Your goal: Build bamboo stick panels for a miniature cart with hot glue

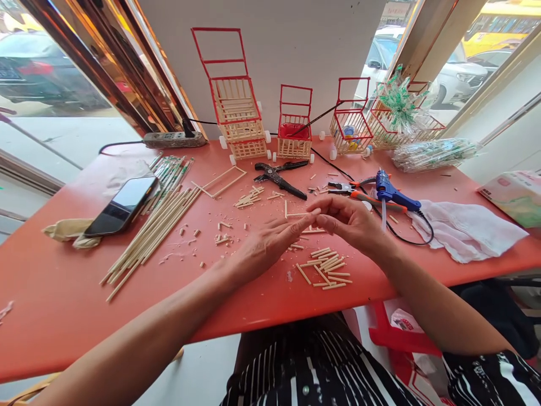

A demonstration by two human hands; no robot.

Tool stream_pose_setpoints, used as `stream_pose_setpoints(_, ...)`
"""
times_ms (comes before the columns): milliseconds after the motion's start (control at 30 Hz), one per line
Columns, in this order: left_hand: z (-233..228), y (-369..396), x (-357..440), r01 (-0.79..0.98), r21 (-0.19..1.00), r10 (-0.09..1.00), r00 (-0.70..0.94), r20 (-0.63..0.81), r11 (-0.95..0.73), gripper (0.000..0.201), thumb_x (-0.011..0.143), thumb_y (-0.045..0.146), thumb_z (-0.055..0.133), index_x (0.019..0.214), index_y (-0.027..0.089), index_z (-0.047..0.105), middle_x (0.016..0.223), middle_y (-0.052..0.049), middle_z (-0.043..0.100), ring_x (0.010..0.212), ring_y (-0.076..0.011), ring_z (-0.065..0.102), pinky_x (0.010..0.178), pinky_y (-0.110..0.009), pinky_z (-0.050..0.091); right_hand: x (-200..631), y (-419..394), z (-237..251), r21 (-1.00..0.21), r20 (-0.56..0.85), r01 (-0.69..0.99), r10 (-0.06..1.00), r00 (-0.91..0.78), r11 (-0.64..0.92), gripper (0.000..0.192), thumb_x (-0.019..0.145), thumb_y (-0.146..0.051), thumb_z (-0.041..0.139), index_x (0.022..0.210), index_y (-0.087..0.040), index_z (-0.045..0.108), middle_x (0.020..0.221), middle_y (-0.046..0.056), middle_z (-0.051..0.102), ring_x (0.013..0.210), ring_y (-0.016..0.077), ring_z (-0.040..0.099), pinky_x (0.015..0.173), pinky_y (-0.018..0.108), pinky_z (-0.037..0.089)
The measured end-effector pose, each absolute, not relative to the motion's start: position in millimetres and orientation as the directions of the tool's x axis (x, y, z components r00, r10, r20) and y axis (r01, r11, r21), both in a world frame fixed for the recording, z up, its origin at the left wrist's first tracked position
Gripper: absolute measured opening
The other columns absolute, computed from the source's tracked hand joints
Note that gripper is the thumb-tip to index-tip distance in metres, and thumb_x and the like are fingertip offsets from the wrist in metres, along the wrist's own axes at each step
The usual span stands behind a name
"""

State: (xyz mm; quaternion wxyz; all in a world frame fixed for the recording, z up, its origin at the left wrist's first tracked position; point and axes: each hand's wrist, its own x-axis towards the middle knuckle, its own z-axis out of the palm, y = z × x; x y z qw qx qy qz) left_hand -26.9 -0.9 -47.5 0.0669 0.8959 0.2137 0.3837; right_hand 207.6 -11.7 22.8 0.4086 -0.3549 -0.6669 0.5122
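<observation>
My left hand (264, 245) lies low over the red table (63, 293), fingers stretched out to the right. Its fingertips touch the pinched thumb and forefinger of my right hand (353, 223), whose other fingers are curled. Whether anything small sits in that pinch is hidden. Under the fingertips lie a few glued sticks (310, 230). A pile of short cut sticks (327, 268) rests just in front of both hands. A blue glue gun (391, 194) lies right behind my right hand.
Long sticks (156, 228) and a phone (122, 204) lie at the left. Black cutters (281, 177) and orange-handled pliers (355, 192) sit behind the hands. Stick-and-red-wire carts (236, 113) (295, 129) (350, 127) line the back. A white cloth (465, 228) lies at the right.
</observation>
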Motion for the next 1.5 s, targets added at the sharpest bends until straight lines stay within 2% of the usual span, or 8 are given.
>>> stream_pose_setpoints(133, -47.5, -2.8, -22.7, 0.297, 0.293, 0.418, 0.623, 0.661, -0.909, 0.078, 0.107, 0.017, 0.058, 0.173, 0.032, 0.021, 0.116, -0.009, 0.079, 0.102, -0.018, 0.078, 0.086, -0.027, 0.061, 206.8, -13.0, 23.8, -0.967, 0.197, 0.066, 0.889, -0.414, 0.245, 0.027, 0.094, -0.044, 0.079, 0.1, -0.019, 0.073, 0.088, 0.003, 0.073, 0.076, 0.0123, 0.066, 0.067, 0.024, 0.056)
stream_pose_setpoints(267, -46.5, -5.9, -21.4, 0.318, 0.304, 0.44, 0.639, 0.63, -0.898, 0.08, 0.105, 0.015, 0.058, 0.173, 0.031, 0.018, 0.103, -0.004, 0.077, 0.09, -0.0166, 0.077, 0.08, -0.026, 0.061, 206.3, -14.7, 25.2, -0.964, 0.212, 0.065, 0.891, -0.402, 0.258, 0.023, 0.095, -0.04, 0.078, 0.098, -0.018, 0.073, 0.086, 0.002, 0.072, 0.073, 0.0108, 0.063, 0.065, 0.023, 0.055)
stream_pose_setpoints(500, -48.5, -6.1, -24.5, 0.338, 0.298, 0.45, 0.646, 0.616, -0.893, 0.082, 0.106, 0.016, 0.056, 0.174, 0.032, 0.013, 0.101, -0.003, 0.076, 0.09, -0.0165, 0.076, 0.083, -0.027, 0.059, 206.9, -15.5, 25.8, -0.964, 0.219, 0.05, 0.884, -0.412, 0.262, 0.028, 0.095, -0.045, 0.077, 0.1, -0.018, 0.072, 0.087, 0.003, 0.072, 0.071, 0.011, 0.062, 0.065, 0.024, 0.053)
stream_pose_setpoints(633, -42.3, -10.5, -25.3, 0.402, 0.21, 0.444, 0.674, 0.591, -0.891, 0.078, 0.107, 0.012, 0.051, 0.174, 0.028, 0.014, 0.105, -0.006, 0.077, 0.098, -0.0201, 0.075, 0.088, -0.032, 0.058, 206.1, -15.6, 24.0, -0.974, 0.2, 0.02, 0.892, -0.407, 0.227, 0.037, 0.093, -0.054, 0.078, 0.1, -0.019, 0.071, 0.087, 0.003, 0.071, 0.074, 0.0122, 0.063, 0.065, 0.025, 0.054)
stream_pose_setpoints(767, -33.8, -17.4, -24.1, 0.455, 0.132, 0.449, 0.712, 0.541, -0.881, 0.075, 0.106, 0.009, 0.051, 0.172, 0.02, 0.018, 0.096, -0.005, 0.075, 0.085, -0.0205, 0.072, 0.079, -0.032, 0.057, 204.9, -14.3, 20.8, -0.968, 0.195, 0.072, 0.904, -0.382, 0.239, 0.039, 0.089, -0.055, 0.082, 0.091, -0.019, 0.068, 0.078, 0.0, 0.066, 0.07, 0.0117, 0.06, 0.063, 0.024, 0.052)
stream_pose_setpoints(1000, -34.7, -18.9, -22.8, 0.448, 0.213, 0.49, 0.705, 0.513, -0.868, 0.075, 0.106, 0.01, 0.049, 0.172, 0.024, 0.018, 0.094, -0.003, 0.073, 0.083, -0.0193, 0.07, 0.078, -0.031, 0.057, 207.1, -13.2, 19.3, -0.95, 0.22, 0.123, 0.897, -0.383, 0.286, 0.035, 0.096, -0.052, 0.074, 0.09, -0.018, 0.068, 0.075, -0.001, 0.064, 0.062, 0.0095, 0.055, 0.056, 0.024, 0.047)
stream_pose_setpoints(1233, -44.7, -16.5, -23.0, 0.43, 0.3, 0.523, 0.661, 0.538, -0.852, 0.075, 0.107, 0.018, 0.052, 0.173, 0.033, 0.019, 0.11, -0.006, 0.076, 0.092, -0.0187, 0.074, 0.084, -0.03, 0.06, 208.7, -13.3, 20.5, -0.949, 0.266, 0.053, 0.877, -0.401, 0.312, 0.032, 0.101, -0.049, 0.07, 0.094, -0.017, 0.07, 0.074, -0.001, 0.064, 0.062, 0.0096, 0.057, 0.055, 0.024, 0.047)
stream_pose_setpoints(1500, -48.9, -12.8, -20.0, 0.401, 0.301, 0.499, 0.634, 0.591, -0.865, 0.074, 0.108, 0.019, 0.051, 0.173, 0.032, 0.017, 0.095, -0.002, 0.074, 0.083, -0.0165, 0.074, 0.079, -0.027, 0.06, 209.4, -14.9, 22.1, -0.97, 0.209, 0.021, 0.874, -0.438, 0.243, 0.029, 0.097, -0.046, 0.075, 0.107, -0.019, 0.071, 0.086, 0.001, 0.068, 0.071, 0.0113, 0.061, 0.064, 0.025, 0.052)
